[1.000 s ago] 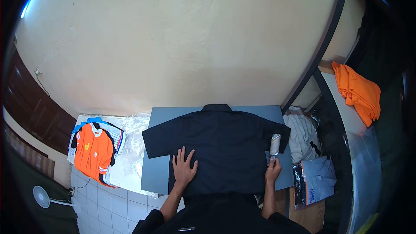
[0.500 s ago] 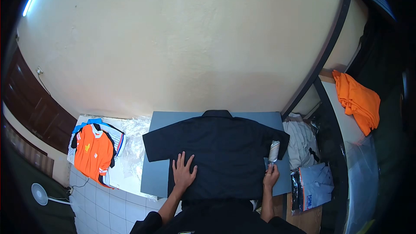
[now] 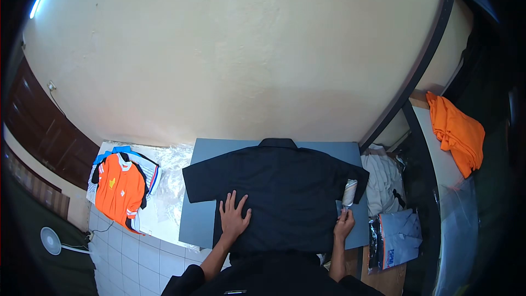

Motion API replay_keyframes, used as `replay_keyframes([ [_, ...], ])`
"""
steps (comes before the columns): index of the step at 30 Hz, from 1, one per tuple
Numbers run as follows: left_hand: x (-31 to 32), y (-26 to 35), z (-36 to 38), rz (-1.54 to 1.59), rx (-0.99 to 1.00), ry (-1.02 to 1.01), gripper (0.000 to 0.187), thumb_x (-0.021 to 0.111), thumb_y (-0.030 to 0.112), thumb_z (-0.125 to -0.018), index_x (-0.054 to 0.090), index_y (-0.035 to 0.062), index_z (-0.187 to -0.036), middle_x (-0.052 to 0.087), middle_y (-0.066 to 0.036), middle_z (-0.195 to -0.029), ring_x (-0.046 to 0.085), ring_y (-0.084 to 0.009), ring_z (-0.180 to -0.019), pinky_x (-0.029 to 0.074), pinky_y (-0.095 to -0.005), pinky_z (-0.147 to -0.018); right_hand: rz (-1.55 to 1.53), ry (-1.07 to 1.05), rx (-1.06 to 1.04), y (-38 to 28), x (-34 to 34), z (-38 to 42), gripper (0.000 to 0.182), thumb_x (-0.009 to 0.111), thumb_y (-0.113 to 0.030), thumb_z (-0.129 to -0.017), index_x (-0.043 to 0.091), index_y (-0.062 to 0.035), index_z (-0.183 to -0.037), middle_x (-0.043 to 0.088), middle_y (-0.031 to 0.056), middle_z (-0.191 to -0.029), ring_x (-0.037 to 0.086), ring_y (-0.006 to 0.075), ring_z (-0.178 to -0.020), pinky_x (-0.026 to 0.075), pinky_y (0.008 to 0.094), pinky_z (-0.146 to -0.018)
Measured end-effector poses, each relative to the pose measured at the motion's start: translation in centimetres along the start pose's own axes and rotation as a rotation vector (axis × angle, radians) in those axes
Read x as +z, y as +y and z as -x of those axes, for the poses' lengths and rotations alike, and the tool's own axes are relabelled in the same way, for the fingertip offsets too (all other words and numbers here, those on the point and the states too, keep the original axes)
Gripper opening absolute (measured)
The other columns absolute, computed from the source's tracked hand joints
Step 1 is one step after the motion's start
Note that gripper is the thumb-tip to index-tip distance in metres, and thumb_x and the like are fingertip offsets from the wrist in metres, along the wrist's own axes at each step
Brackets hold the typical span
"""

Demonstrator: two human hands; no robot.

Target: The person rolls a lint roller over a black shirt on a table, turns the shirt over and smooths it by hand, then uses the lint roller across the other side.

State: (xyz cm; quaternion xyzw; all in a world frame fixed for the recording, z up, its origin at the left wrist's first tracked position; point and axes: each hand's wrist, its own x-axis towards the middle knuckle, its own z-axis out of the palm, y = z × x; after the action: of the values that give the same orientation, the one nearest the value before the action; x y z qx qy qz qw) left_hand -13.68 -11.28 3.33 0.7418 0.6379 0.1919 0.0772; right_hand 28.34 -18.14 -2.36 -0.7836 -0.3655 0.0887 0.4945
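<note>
A black short-sleeved shirt (image 3: 287, 197) lies spread on a blue-grey board (image 3: 197, 225), its collar toward the wall. My left hand (image 3: 234, 220) rests flat on the shirt's lower left part with its fingers spread. In my right hand (image 3: 344, 223), the fingers are wrapped round the handle of a lint roller (image 3: 349, 192). The roller's pale cylinder points away from me, at the inner edge of the shirt's right sleeve. Most of the handle is hidden by the fingers.
Left of the board, orange and white jerseys (image 3: 119, 186) lie beside clear plastic wrap (image 3: 172, 175). At the right are grey cloth (image 3: 382, 183), a bagged grey garment (image 3: 399, 237) and a folded orange garment (image 3: 456, 131) on a shelf. A wall stands behind.
The view has shifted slightly. Both hands stay in nearly the same place on and beside the shirt, with the lint roller still in the right hand.
</note>
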Motion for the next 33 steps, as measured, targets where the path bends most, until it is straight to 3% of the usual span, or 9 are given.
replay_keyframes([
  [1, 0.0, 0.0, 0.0, 0.003, 0.000, 0.003, 0.060, 0.066, 0.043, -0.101, 0.059, 0.0239, -0.157, 0.039, -0.018, -0.172, 0.032, -0.0369, -0.162, 0.021, -0.0609, -0.130, 0.008, 0.010, -0.043, 0.5, 0.3, -0.3, 0.034, 0.059, -0.027, -0.111, 0.070, 0.0008, -0.095, 0.058, 0.0050, -0.065, 0.055, 0.0140, -0.056, 0.040, 0.0342, -0.053],
  [13, 0.0, -0.1, 0.0, 0.000, 0.008, 0.018, 0.059, 0.067, 0.043, -0.100, 0.060, 0.0239, -0.156, 0.041, -0.018, -0.171, 0.033, -0.0368, -0.161, 0.023, -0.0615, -0.129, -0.022, 0.006, -0.017, 0.0, 0.2, -0.1, 0.035, 0.058, -0.028, -0.112, 0.070, 0.0007, -0.096, 0.059, 0.0054, -0.064, 0.056, 0.0143, -0.055, 0.040, 0.0340, -0.052],
  [16, 0.0, -0.2, -0.2, -0.001, 0.008, 0.027, 0.059, 0.067, 0.043, -0.100, 0.060, 0.0239, -0.156, 0.041, -0.018, -0.171, 0.034, -0.0367, -0.161, 0.023, -0.0614, -0.129, -0.056, -0.015, 0.052, -0.7, 0.0, -0.1, 0.038, 0.058, -0.029, -0.110, 0.069, 0.0053, -0.096, 0.064, 0.0161, -0.069, 0.063, 0.0320, -0.063, 0.045, 0.0468, -0.062],
  [22, 0.1, -0.2, 0.0, 0.002, 0.008, 0.031, 0.059, 0.067, 0.043, -0.100, 0.060, 0.0244, -0.156, 0.041, -0.018, -0.171, 0.034, -0.0363, -0.161, 0.022, -0.0610, -0.129, -0.006, -0.037, 0.050, -0.7, -0.2, -0.1, 0.039, 0.058, -0.030, -0.110, 0.068, 0.0048, -0.095, 0.063, 0.0164, -0.068, 0.063, 0.0342, -0.063, 0.045, 0.0479, -0.062],
  [25, -0.1, -0.2, -0.2, 0.005, 0.003, 0.025, 0.059, 0.067, 0.043, -0.100, 0.060, 0.0244, -0.156, 0.041, -0.018, -0.171, 0.034, -0.0360, -0.161, 0.022, -0.0608, -0.129, -0.030, 0.011, -0.025, -0.1, 0.3, -0.2, 0.033, 0.059, -0.027, -0.111, 0.071, 0.0000, -0.096, 0.060, 0.0068, -0.063, 0.057, 0.0166, -0.053, 0.042, 0.0357, -0.051],
  [28, -0.1, -0.1, -0.2, 0.003, 0.002, 0.020, 0.060, 0.066, 0.043, -0.100, 0.060, 0.0243, -0.156, 0.040, -0.018, -0.171, 0.033, -0.0360, -0.161, 0.022, -0.0607, -0.129, 0.015, 0.009, -0.033, 0.2, 0.3, -0.2, 0.033, 0.058, -0.027, -0.110, 0.071, 0.0004, -0.096, 0.061, 0.0071, -0.063, 0.058, 0.0171, -0.053, 0.042, 0.0358, -0.051],
  [31, 0.3, -0.1, -0.1, 0.010, 0.001, 0.026, 0.060, 0.066, 0.043, -0.100, 0.060, 0.0240, -0.156, 0.040, -0.018, -0.171, 0.033, -0.0361, -0.161, 0.021, -0.0609, -0.129, 0.004, -0.030, 0.042, -0.5, -0.1, -0.2, 0.038, 0.059, -0.029, -0.110, 0.068, 0.0058, -0.097, 0.065, 0.0176, -0.070, 0.063, 0.0343, -0.064, 0.046, 0.0483, -0.064],
  [33, 0.2, -0.3, -0.2, 0.016, -0.002, 0.025, 0.060, 0.067, 0.043, -0.100, 0.060, 0.0239, -0.156, 0.041, -0.018, -0.171, 0.033, -0.0360, -0.161, 0.021, -0.0610, -0.129, -0.021, -0.022, 0.051, -0.9, -0.3, -0.2, 0.037, 0.060, -0.028, -0.109, 0.068, 0.0060, -0.097, 0.065, 0.0181, -0.071, 0.063, 0.0343, -0.064, 0.047, 0.0481, -0.064],
])
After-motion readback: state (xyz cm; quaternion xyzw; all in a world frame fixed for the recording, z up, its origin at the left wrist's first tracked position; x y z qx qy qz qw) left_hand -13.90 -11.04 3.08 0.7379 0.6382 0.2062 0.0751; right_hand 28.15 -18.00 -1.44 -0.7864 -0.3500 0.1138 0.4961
